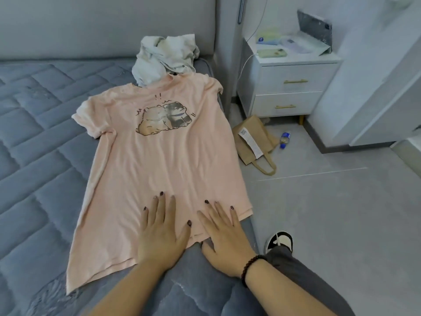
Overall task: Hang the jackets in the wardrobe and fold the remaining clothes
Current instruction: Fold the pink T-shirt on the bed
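pink t-shirt [159, 160] lies flat under both hands [163, 233] at its hem.

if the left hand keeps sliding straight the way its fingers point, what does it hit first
Only more of the pink t-shirt under the left hand; further along lies its bear print, then probably the crumpled white garment.

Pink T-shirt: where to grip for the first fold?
Pink T-shirt lies flat, print up, hem toward the person, both hands (left hand, right hand) flat on the hem. Probably pinch the left sleeve at the shoulder from the left: it lies free on the mattress.
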